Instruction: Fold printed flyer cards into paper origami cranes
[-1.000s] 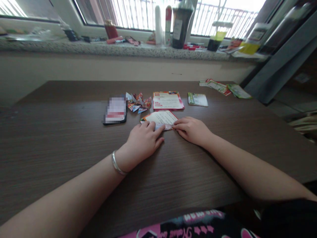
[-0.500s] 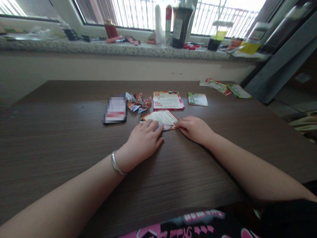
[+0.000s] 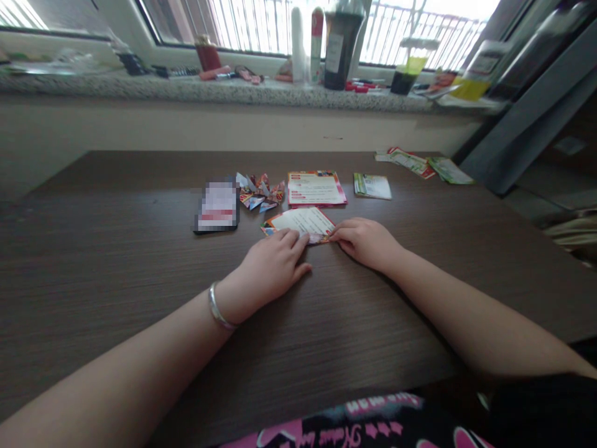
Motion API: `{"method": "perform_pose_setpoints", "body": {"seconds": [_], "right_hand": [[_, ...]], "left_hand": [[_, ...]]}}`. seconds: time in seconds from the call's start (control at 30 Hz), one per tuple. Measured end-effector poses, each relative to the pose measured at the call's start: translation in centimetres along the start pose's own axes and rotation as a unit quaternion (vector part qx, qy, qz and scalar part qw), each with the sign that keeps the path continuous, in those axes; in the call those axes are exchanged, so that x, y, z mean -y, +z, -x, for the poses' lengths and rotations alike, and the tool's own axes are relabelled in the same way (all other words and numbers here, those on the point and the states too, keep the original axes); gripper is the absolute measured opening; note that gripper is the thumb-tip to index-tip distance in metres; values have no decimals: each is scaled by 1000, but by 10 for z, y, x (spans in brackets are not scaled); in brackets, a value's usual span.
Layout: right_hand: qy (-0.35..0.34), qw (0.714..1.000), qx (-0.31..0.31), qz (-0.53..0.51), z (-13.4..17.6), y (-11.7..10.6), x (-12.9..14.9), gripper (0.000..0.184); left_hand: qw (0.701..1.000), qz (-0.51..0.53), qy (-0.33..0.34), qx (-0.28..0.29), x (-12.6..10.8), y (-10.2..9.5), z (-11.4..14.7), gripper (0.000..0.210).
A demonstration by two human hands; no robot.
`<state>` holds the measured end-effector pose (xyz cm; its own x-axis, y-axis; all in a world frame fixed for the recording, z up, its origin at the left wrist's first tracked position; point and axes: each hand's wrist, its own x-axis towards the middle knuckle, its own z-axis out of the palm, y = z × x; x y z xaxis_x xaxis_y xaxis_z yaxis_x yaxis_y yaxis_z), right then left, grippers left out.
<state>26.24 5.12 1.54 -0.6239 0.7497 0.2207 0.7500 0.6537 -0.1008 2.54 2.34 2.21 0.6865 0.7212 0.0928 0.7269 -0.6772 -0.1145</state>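
A printed paper sheet (image 3: 303, 221) with a coloured border lies on the desk in front of me, its near edge folded over. My left hand (image 3: 275, 264) rests with extended fingertips on the fold, the thumb apart on the desk; a silver bangle circles the wrist. At the sheet's right corner, the fingertips of my right hand (image 3: 364, 241) pinch the paper. Just beyond lies a stack of similar printed sheets (image 3: 317, 188). To its left sits a folded paper piece (image 3: 262, 193) with pointed flaps.
A phone with a blurred-out screen (image 3: 218, 207) lies on the left of the desk (image 3: 116, 261). Small cards (image 3: 372, 186) lie right of the stack, and more printed papers (image 3: 415, 163) at the far right. Bottles and small items crowd the stone windowsill (image 3: 261, 93).
My left fingers have slid slightly back toward me and right along the fold, so more of the sheet's left corner shows. My right hand stays nearly still at its corner.
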Motion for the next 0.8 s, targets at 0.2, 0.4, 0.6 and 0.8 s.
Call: {"method": "perform_pose_setpoints", "body": {"seconds": [0.2,0.4,0.6,0.8], "right_hand": [[-1,1000,5,5,1,0,0,26],[8,1000,18,9,3,-5,0,26],[36,999,30,24,3,-11,4,26],[73,994,55,56,3,-17,9,24]], "left_hand": [[1000,-7,-5,12,-1,-4,2,51],[1000,-5,-9,9,-2,-3,3,51],[1000,2,-9,1,-2,-1,4,50],[1000,5,-10,-4,-1,0,4,50]]}}
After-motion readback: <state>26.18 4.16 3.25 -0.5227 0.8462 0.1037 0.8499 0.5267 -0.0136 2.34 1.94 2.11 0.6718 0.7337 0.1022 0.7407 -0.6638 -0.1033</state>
